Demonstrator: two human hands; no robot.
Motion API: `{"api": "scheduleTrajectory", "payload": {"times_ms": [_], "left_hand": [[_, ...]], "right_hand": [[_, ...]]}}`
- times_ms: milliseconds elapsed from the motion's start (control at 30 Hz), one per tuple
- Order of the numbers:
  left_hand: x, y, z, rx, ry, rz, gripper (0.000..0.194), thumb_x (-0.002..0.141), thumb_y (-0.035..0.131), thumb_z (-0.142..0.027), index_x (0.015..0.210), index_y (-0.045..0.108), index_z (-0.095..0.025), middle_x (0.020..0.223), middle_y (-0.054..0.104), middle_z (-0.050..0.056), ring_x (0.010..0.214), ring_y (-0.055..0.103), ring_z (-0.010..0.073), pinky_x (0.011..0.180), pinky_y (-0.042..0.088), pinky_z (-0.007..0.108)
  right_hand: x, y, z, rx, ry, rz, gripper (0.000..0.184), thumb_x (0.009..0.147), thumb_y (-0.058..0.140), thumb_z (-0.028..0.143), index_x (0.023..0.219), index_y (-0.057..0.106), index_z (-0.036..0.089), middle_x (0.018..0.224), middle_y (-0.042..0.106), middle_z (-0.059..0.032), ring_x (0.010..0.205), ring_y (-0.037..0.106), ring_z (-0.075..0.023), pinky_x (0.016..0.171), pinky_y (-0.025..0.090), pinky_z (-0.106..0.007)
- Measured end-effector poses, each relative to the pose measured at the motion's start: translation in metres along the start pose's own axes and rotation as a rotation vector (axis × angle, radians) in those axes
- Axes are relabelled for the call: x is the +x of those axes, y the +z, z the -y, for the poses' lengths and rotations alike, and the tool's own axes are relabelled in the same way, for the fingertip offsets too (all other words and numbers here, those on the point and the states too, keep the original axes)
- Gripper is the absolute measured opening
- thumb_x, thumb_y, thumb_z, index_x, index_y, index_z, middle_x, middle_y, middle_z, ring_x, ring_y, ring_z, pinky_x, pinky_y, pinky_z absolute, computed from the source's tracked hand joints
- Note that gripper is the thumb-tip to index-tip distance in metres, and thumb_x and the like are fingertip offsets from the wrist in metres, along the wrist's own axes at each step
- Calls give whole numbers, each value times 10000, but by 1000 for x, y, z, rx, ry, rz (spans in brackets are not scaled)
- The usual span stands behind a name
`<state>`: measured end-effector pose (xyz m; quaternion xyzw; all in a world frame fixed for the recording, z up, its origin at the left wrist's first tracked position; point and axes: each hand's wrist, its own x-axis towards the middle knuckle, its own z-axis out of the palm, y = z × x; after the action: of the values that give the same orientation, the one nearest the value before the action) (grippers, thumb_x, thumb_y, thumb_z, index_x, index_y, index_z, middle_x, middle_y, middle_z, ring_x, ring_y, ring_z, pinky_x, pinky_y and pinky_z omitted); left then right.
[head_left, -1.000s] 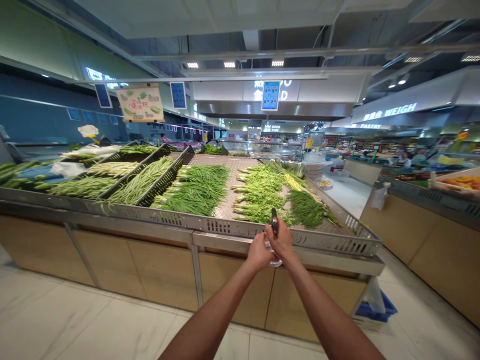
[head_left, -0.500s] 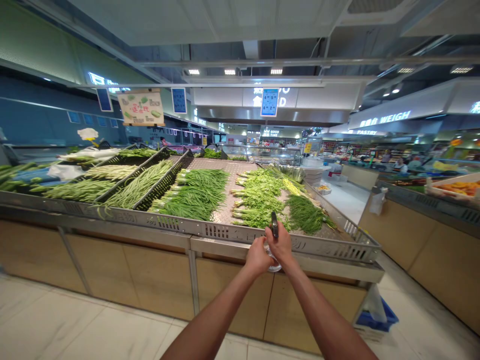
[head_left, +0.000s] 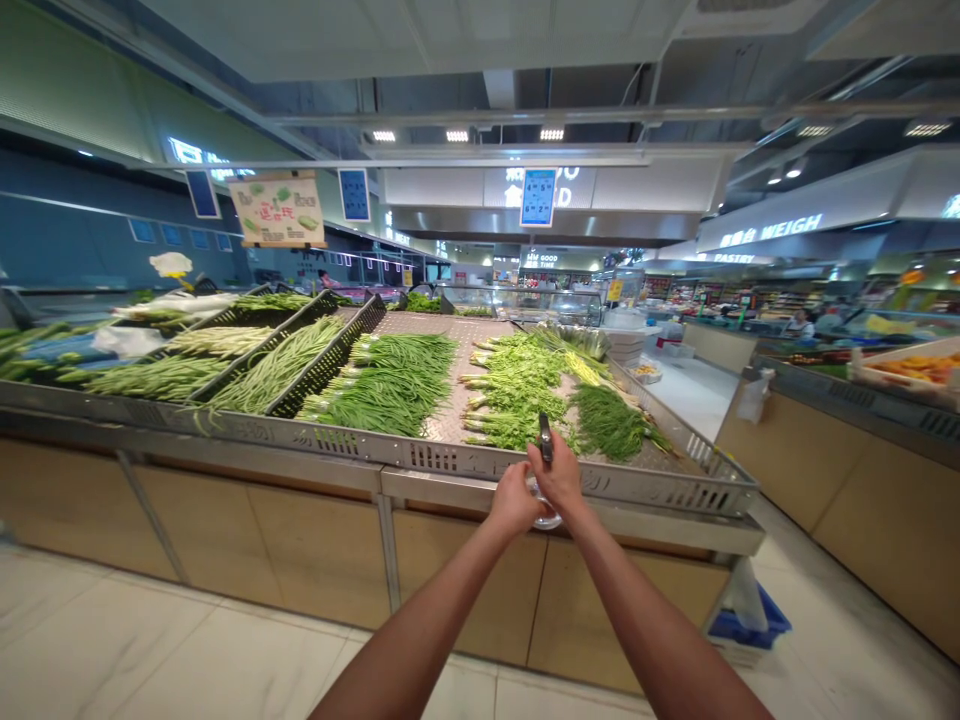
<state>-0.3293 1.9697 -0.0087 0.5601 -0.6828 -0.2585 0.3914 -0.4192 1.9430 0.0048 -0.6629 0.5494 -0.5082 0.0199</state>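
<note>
Taking the clasped hands as the clock's centre: a bare left forearm (head_left: 442,595) rises from between 7 and 8 o'clock, a bare right forearm (head_left: 637,600) from between 4 and 5. They meet in a left hand (head_left: 515,502) and a right hand (head_left: 557,476), close together, both wrapped snugly around a clear bottle (head_left: 550,519), probably a sprayer, though the fingers cover too much of it to be sure. The bottle sits inside the grip: its black top (head_left: 545,438) pokes out at 12 o'clock, over the right hand, and its see-through base shows at 6, beneath the fists.

Behind the hands runs a wood-fronted stand (head_left: 457,575) with a slotted metal rim (head_left: 435,459). At 4 o'clock, on the floor beyond its corner, is a blue bin (head_left: 757,618).

On the stand, pale-stemmed leafy greens (head_left: 517,385) lie between 11 and 12, feathery dark greens (head_left: 606,422) at 2, and bundled thin green stalks (head_left: 394,385) at 10. Past those, between 9 and 10, long beans (head_left: 281,365) fill a space between black crate walls.

Farther off, a blue price sign (head_left: 538,197) hangs at 12, a paper banner (head_left: 277,210) at 10, and a lit "WEIGH" sign (head_left: 791,227) glows at 2.
</note>
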Motion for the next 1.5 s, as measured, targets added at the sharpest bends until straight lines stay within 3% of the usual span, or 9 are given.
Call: {"api": "scheduleTrajectory", "payload": {"times_ms": [367, 700, 1000, 1267, 1500], "left_hand": [[3, -6, -4, 23, 9, -3, 613, 395, 723, -191, 967, 507, -154, 977, 558, 50, 876, 513, 200, 740, 402, 258], [10, -9, -10, 4, 48, -45, 665, 447, 704, -222, 1057, 451, -148, 1076, 519, 68, 966, 481, 197, 804, 385, 254], [27, -24, -13, 17, 49, -37, 657, 414, 721, -228, 1021, 492, -124, 1058, 534, 86, 951, 489, 221, 810, 385, 294], [30, -24, -18, 8, 31, -20, 641, 426, 719, -227, 1023, 497, -151, 1046, 543, 64, 939, 497, 201, 793, 391, 267], [33, -22, -22, 2, 22, -37, 636, 414, 726, -221, 1009, 511, -164, 1052, 541, 59, 968, 485, 219, 807, 389, 282]], "right_hand": [[8, 1, 3, -52, 42, -25, 255, 717, 370, 402, 753, 492, 181, 602, 512, 7, 528, 437, -122, 503, 305, -223], [25, -2, 3, 87, 35, -13, 326, 702, 381, 421, 866, 489, 161, 712, 545, -23, 605, 484, -132, 571, 357, -241], [46, 4, 10, 96, 22, 10, 258, 679, 388, 394, 782, 484, 177, 674, 544, -5, 581, 483, -127, 540, 346, -228], [53, 9, 5, 55, 74, -25, 234, 673, 381, 404, 705, 468, 189, 570, 482, 17, 500, 411, -119, 471, 277, -218], [53, 5, 5, 109, 49, -30, 246, 675, 383, 395, 757, 483, 185, 642, 536, 6, 563, 478, -127, 517, 330, -223]]}}
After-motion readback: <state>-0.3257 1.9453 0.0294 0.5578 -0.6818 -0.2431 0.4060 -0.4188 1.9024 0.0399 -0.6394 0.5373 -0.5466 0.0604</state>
